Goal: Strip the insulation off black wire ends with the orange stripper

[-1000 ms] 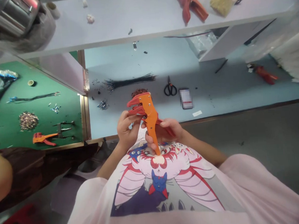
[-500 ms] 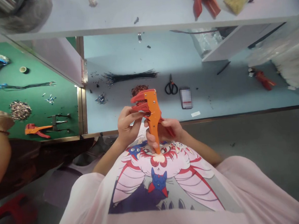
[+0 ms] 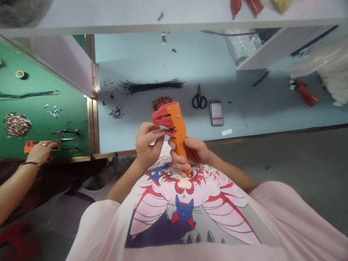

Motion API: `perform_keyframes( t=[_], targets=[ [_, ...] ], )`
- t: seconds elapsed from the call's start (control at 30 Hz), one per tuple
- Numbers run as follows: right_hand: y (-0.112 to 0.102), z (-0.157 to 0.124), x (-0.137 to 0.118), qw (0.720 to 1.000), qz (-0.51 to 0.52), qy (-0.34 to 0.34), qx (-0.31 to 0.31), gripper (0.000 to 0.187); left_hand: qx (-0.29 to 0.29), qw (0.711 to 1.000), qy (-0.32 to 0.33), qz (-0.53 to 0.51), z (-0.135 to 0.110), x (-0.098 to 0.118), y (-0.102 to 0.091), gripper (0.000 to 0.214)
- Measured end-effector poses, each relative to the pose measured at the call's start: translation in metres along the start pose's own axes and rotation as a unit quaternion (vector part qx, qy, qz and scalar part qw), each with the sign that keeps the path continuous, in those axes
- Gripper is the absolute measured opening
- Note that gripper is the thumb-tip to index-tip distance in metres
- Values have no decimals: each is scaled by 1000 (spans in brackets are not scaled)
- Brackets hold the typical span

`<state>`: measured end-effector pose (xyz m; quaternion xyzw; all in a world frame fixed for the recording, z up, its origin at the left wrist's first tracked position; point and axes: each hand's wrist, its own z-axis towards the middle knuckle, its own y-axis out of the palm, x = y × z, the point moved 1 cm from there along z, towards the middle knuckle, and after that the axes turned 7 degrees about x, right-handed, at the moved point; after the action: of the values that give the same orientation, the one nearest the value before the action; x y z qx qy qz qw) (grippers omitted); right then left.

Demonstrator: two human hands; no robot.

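Note:
My right hand [image 3: 193,153] is wrapped round the orange handles of a wire stripper [image 3: 178,124] with a red head, held upright in front of my shirt. The handles are squeezed together and the red jaws look closed. At the left side of the tool, just below the jaws, my left hand [image 3: 149,142] pinches thumb and fingers together. What sits in that pinch is too small to make out. Behind the tool's head lies a pile of copper-coloured bits [image 3: 162,102]. Beyond it lies a bundle of thin dark wires [image 3: 153,85].
Scissors [image 3: 199,100], a phone [image 3: 216,113] and small metal pieces [image 3: 116,112] lie on the blue table. Red-handled pliers [image 3: 307,92] are at the right. A shelf [image 3: 143,27] spans overhead. On the green table, a co-worker's hand [image 3: 41,151] rests on another orange tool.
The stripper's handles have come together in my right hand and its red jaws have closed. My left hand stays at the tool. The co-worker's hand has moved right onto the other orange tool.

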<state>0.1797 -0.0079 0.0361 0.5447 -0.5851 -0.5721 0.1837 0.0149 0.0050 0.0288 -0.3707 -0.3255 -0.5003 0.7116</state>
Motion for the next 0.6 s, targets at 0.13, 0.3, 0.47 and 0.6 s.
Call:
perform_keyframes(
  t=[0.13,0.3,0.47,0.6],
  targets=[
    [-1,1,0,1000,5,-4,6,32,-1,1000,-17,-2,1,-3,2,18],
    [-6,4,-3,999,47,0,11,33,-7,999,-32,9,4,-9,6,18],
    [-20,13,-4,992,122,-15,-2,39,-16,993,-118,-17,8,-23,16,14],
    [-47,28,-12,986,148,-21,69,44,-13,977,-209,-41,7,-56,31,13]
  ],
)
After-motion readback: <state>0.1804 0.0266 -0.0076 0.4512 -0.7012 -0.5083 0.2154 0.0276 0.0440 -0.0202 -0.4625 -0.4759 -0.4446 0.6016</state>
